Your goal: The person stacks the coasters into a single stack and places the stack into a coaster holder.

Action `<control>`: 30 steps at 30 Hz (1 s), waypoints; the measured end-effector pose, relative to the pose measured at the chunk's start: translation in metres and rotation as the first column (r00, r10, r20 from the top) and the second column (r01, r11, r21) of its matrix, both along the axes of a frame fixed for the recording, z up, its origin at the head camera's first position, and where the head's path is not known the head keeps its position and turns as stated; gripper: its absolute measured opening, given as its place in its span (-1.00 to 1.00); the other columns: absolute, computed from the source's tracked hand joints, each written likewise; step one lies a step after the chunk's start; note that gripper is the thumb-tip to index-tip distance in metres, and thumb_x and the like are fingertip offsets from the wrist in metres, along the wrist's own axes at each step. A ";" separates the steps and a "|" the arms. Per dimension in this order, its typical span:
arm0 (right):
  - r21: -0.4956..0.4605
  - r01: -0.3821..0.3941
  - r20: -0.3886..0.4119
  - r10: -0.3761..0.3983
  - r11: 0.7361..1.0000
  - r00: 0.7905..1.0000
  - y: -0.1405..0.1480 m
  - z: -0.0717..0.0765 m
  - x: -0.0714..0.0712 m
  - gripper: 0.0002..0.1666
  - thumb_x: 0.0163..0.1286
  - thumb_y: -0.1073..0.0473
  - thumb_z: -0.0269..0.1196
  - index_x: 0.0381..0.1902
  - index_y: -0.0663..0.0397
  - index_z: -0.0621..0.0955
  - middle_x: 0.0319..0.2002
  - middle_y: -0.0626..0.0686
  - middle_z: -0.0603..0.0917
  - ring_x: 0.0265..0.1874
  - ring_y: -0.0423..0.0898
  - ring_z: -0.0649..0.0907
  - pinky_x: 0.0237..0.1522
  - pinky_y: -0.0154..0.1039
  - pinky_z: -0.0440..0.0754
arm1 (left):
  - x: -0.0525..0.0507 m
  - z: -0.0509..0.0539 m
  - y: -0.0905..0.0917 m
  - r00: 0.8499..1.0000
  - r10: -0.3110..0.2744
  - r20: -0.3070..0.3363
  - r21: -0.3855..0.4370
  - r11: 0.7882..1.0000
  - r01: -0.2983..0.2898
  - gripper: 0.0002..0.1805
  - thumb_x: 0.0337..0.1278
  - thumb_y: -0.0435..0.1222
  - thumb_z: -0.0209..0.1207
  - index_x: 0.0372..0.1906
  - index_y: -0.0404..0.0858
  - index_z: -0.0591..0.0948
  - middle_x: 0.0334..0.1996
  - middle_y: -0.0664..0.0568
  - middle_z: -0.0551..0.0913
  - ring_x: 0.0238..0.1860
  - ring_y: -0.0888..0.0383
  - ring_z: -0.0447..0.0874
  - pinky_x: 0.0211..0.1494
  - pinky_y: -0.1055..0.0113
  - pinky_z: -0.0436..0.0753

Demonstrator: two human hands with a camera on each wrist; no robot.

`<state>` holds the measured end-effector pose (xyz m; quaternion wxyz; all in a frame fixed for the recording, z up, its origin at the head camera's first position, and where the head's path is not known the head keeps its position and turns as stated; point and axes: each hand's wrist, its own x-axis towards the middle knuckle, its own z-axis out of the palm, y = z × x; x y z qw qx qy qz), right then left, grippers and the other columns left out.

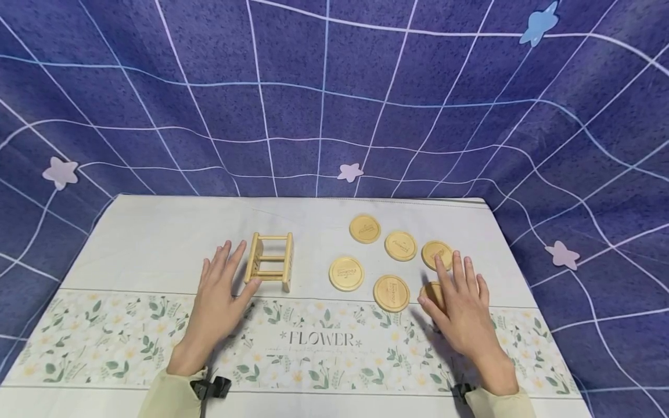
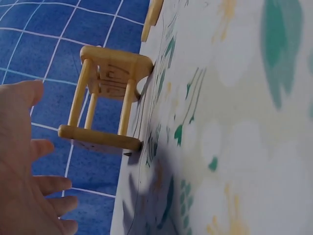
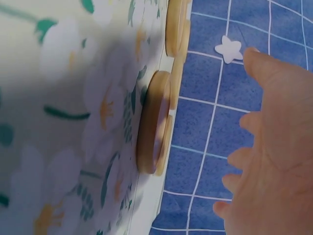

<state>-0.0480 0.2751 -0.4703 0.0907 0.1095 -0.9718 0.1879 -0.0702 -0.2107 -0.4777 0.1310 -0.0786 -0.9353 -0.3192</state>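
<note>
A small wooden rack (image 1: 286,261) with rods between two end pieces stands left of centre; the left wrist view shows the same rack (image 2: 105,137). My left hand (image 1: 216,302) hovers beside its left side, fingers spread, holding nothing; in its wrist view the hand (image 2: 24,166) is apart from the rack. Several round wooden coasters lie flat to the right, among them one at the lower middle (image 1: 391,293) and one at the upper right (image 1: 436,255). Above the rightmost lower coaster (image 1: 432,292), partly hidden, my right hand (image 1: 465,316) is spread. The right wrist view shows this hand (image 3: 279,147) apart from a coaster (image 3: 154,122).
A white cloth with a floral band (image 1: 326,368) covers the table. Behind it hangs a blue curtain (image 1: 292,110) with grid lines and stars. Another coaster (image 1: 364,229) lies toward the back edge, and one (image 1: 346,274) lies nearest the rack.
</note>
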 end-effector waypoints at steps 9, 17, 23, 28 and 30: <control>-0.039 0.006 -0.024 -0.007 0.999 1.000 0.005 -0.002 0.002 0.08 0.61 -0.20 0.35 0.84 0.00 0.14 0.77 0.43 0.00 0.76 0.42 -0.01 0.55 0.59 0.01 | -0.004 -0.005 0.003 0.995 0.011 0.100 0.108 0.994 -0.022 -0.18 0.66 0.02 0.23 0.82 0.02 0.21 0.76 -0.29 0.16 0.70 -0.48 0.15 0.66 -0.52 0.17; -0.048 0.010 -0.018 -0.011 0.999 1.000 0.007 -0.008 0.005 0.12 0.59 -0.19 0.38 0.86 -0.07 0.09 0.77 0.42 0.03 0.75 0.42 0.03 0.53 0.60 0.03 | -0.004 -0.011 0.008 0.985 -0.048 0.164 0.246 0.969 0.006 -0.18 0.69 -0.03 0.21 0.83 -0.01 0.17 0.79 -0.21 0.11 0.75 -0.37 0.07 0.68 -0.51 0.14; -0.053 0.013 -0.029 -0.014 0.999 0.999 0.008 -0.011 0.006 0.12 0.58 -0.16 0.39 0.86 -0.08 0.10 0.73 0.45 0.14 0.71 0.48 0.12 0.52 0.60 0.05 | -0.002 -0.013 0.011 0.984 -0.041 0.175 0.264 0.964 -0.007 -0.21 0.69 -0.02 0.20 0.82 0.04 0.22 0.79 -0.18 0.12 0.76 -0.35 0.06 0.69 -0.50 0.13; -0.056 0.013 -0.036 -0.015 0.998 0.999 0.010 -0.013 0.006 0.13 0.57 -0.14 0.41 0.85 -0.03 0.11 0.71 0.45 0.20 0.67 0.49 0.17 0.51 0.61 0.06 | -0.002 -0.016 0.010 0.984 -0.041 0.172 0.276 0.961 -0.008 -0.21 0.68 -0.04 0.22 0.82 0.04 0.23 0.79 -0.17 0.12 0.76 -0.35 0.05 0.70 -0.50 0.11; -0.057 0.008 -0.044 -0.011 0.998 0.999 0.010 -0.014 0.006 0.13 0.56 -0.13 0.43 0.84 0.01 0.13 0.70 0.45 0.22 0.65 0.49 0.20 0.50 0.61 0.08 | -0.003 -0.018 0.010 0.983 -0.045 0.180 0.283 0.959 -0.008 -0.20 0.68 -0.04 0.22 0.82 0.05 0.21 0.80 -0.16 0.11 0.77 -0.33 0.04 0.72 -0.46 0.09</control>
